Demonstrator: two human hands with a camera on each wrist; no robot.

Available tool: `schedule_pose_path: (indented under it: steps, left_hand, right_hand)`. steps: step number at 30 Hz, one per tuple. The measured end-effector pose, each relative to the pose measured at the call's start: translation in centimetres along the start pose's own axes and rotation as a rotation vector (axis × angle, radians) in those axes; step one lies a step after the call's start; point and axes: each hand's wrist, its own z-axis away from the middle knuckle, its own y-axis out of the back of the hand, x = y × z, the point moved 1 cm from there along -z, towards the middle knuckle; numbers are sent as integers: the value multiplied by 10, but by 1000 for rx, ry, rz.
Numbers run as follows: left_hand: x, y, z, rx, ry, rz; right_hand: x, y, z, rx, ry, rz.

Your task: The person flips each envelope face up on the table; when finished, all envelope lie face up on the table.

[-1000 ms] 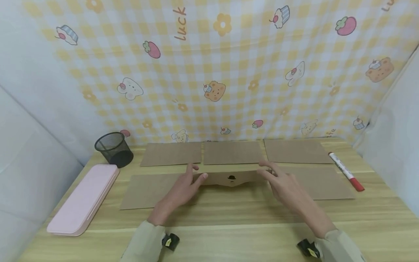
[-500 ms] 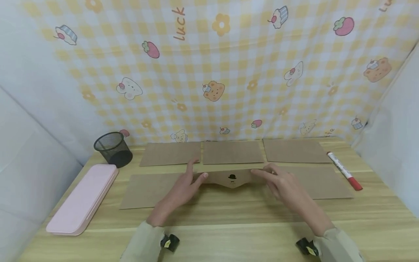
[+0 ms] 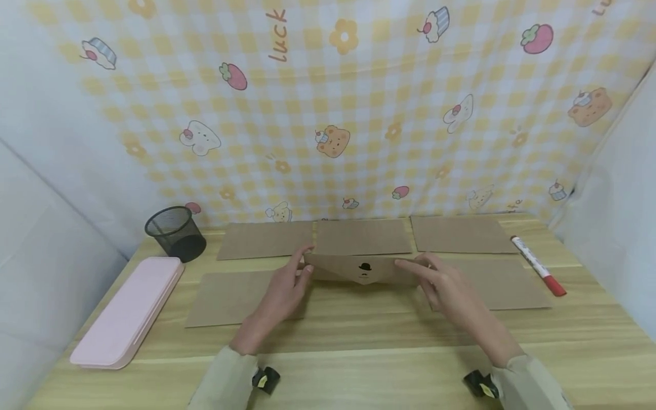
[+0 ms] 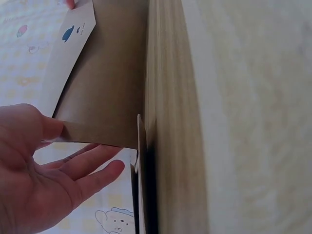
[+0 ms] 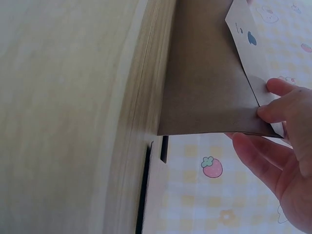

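Observation:
A brown kraft envelope (image 3: 361,269) with a small black hat mark on its flap is held up off the wooden table (image 3: 359,347), flap side toward me. My left hand (image 3: 303,263) pinches its left end between thumb and fingers. My right hand (image 3: 416,267) pinches its right end the same way. In the left wrist view the thumb of my left hand (image 4: 46,161) lies on the corner of the envelope (image 4: 105,83), with the fingers under it. In the right wrist view my right hand (image 5: 280,141) grips the other corner of the envelope (image 5: 209,87).
Flat brown envelopes lie around: three in a back row (image 3: 361,236), one front left (image 3: 230,296), one front right (image 3: 504,285). A black mesh cup (image 3: 176,232) and pink case (image 3: 128,310) are at the left. A red-capped marker (image 3: 538,266) lies at the right.
The envelope has come up from the table and tilted more upright. Both hands rose a little and moved away from me with it.

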Motion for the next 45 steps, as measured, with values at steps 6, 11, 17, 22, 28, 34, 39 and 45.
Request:
schedule_pose_path:
  steps: [6,11,17,22,28,34,39,45]
  left_hand:
    - [2,0,0,-11,-70,-48]
    - [3,-1,1,-25,-111,-131]
    - [5,-2,1,-20,-209,-241]
    - [5,-2,0,-35,-216,-274]
    - [5,-3,0,-54,-196,-264]
    - [5,-3,1,-20,-199,-272]
    - [5,-3,1,13,-219,-310]
    - [6,-3,0,21,-251,-310]
  right_hand:
    - [0,0,0,22,5,9]
    - [0,0,-1,29,17,17]
    - [0,0,-2,46,32,11]
    - [0,-1,-2,52,40,17]
    - [-1,-1,-1,37,45,20]
    - [-2,-1,-1,20,65,28]
    - [-2,-1,-1,13,57,31]
    - [0,0,1,28,44,15]
